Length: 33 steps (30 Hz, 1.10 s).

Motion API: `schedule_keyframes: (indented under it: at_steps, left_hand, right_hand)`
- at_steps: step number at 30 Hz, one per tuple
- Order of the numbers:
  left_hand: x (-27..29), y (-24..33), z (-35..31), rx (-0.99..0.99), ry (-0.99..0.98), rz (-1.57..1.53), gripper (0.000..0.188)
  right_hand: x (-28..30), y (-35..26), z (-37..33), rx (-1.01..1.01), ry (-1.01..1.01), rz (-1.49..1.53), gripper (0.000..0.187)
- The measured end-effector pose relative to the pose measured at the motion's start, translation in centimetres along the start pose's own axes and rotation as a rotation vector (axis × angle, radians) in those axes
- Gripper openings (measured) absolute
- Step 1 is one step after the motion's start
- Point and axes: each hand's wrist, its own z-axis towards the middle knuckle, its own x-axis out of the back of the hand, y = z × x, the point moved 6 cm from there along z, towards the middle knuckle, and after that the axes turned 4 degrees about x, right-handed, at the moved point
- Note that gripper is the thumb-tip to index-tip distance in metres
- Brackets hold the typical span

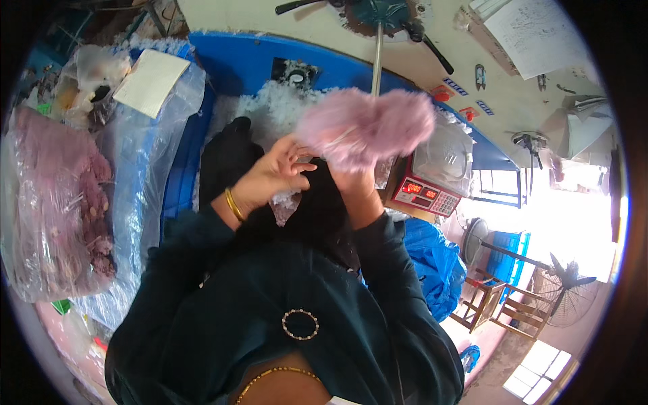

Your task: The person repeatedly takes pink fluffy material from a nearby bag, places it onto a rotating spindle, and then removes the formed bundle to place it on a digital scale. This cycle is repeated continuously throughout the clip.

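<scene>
A fluffy pink plush piece [368,125] is raised in front of me, blurred by motion. My right hand [354,177] grips it from below. My left hand [277,172], with a gold bangle on the wrist, has its fingers curled at the plush's left edge, touching it. A tuft of white stuffing [287,201] shows just under my left hand. Behind the hands a heap of white fibre filling [270,111] lies in a blue bin [236,64]. My dark sleeves fill the lower middle of the view.
A clear plastic bag of pink plush pieces [57,202] lies at the left, with more plastic sheeting [145,148] beside it. A red digital scale [425,192] with a clear bowl stands to the right. A blue bag [432,260], wooden stools [496,304] and a floor fan [563,283] are at the lower right.
</scene>
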Motion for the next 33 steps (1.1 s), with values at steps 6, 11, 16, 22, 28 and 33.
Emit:
schedule_keyframes:
  at_steps: [6,11,16,22,28,33]
  left_hand:
    - [-0.2,2.5,0.2,-0.142,0.206,0.597,0.040]
    - [-2.0,5.0,0.8,-0.003,0.247,0.184,0.034]
    - [-2.7,4.9,2.6,0.182,-0.111,0.494,0.029]
    - [-2.6,5.9,3.4,0.016,-0.195,0.697,0.027]
    - [-3.3,7.0,4.2,0.137,-0.056,0.486,0.021]
    - [-4.3,6.7,4.9,-0.206,-0.026,0.825,0.026]
  right_hand:
    - [2.5,-0.4,-4.2,-0.213,0.163,-0.248,0.039]
    - [2.7,-4.0,-1.8,-0.486,-0.455,-0.203,0.062]
    - [-0.8,-5.8,2.6,-0.239,-0.673,-0.244,0.048]
    - [-1.2,-4.4,2.1,-0.391,-0.692,-0.205,0.034]
    - [-0.8,-4.8,1.1,-0.623,-0.333,0.116,0.026]
    - [0.9,-4.4,0.3,-0.696,-0.386,-0.011,0.039]
